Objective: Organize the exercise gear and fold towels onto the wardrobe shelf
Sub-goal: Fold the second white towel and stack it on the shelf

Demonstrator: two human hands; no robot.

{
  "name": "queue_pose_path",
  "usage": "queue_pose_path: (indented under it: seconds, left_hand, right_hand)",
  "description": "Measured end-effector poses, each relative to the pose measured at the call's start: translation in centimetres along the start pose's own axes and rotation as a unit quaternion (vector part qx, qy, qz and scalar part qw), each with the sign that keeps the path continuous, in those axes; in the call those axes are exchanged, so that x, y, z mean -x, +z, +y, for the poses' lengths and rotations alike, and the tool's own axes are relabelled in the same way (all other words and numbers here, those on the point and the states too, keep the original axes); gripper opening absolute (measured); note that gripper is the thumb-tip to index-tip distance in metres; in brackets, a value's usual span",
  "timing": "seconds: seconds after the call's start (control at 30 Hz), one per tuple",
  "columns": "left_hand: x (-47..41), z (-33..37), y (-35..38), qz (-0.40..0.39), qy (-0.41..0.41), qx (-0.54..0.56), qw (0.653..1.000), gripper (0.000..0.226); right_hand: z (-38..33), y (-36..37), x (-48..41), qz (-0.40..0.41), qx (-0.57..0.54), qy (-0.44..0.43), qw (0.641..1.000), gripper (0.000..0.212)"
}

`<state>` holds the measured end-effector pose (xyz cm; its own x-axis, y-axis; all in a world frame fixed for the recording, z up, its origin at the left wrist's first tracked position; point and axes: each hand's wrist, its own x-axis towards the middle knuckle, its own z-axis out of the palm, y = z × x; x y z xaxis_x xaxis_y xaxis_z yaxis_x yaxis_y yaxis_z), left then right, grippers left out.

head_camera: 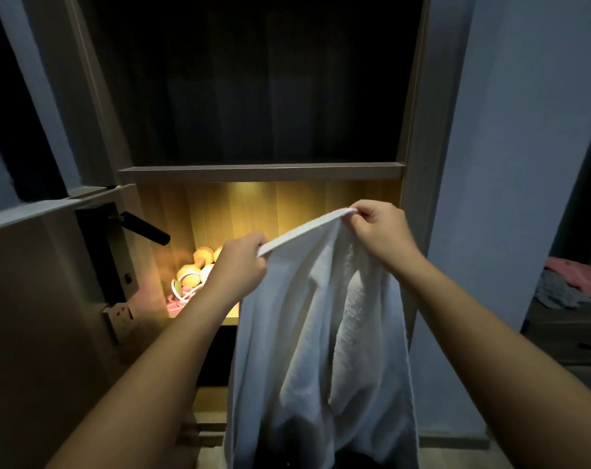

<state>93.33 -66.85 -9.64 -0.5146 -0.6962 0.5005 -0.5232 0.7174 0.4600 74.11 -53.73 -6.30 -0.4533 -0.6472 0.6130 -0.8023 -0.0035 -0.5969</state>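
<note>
Partly behind left hand [240,263], dumbbells [190,272]; that and right hand [383,232] both pinching towel [304,319] hem.

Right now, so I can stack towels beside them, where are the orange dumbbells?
Head view: the orange dumbbells lie at the left end of the lit shelf, behind the left hand gripping the towel.

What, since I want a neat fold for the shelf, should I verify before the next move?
1. The left hand pinches the hem of the white towel: ok.
2. The right hand pinches the hem: ok.
3. Hem level between the hands: not ok, its right end is higher.
4. Towel hangs flat: not ok, bunched in vertical folds.
5. Room on the lit shelf beside the orange dumbbells: cannot tell, the towel hides it.
6. Bottom edge clear of the floor: cannot tell, out of frame.
</note>
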Motion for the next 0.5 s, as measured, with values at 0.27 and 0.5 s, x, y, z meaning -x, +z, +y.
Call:
queue_pose_path:
  seconds: [0.27, 0.5]
  left_hand:
    - [1.0, -4.1, -0.6, 0.082, -0.074, 0.071, 0.991, 0.021]
    - [0.1, 0.2, -1.3, 0.061, 0.016, 0.023, 0.998, 0.029]
  right_hand:
    - [4.3, -1.3, -0.9, 0.087, 0.065, 0.074, 0.991, 0.018]
    - [3.1, 0.4, 1.4, -0.087, 0.024, 0.057, 0.994, 0.038]
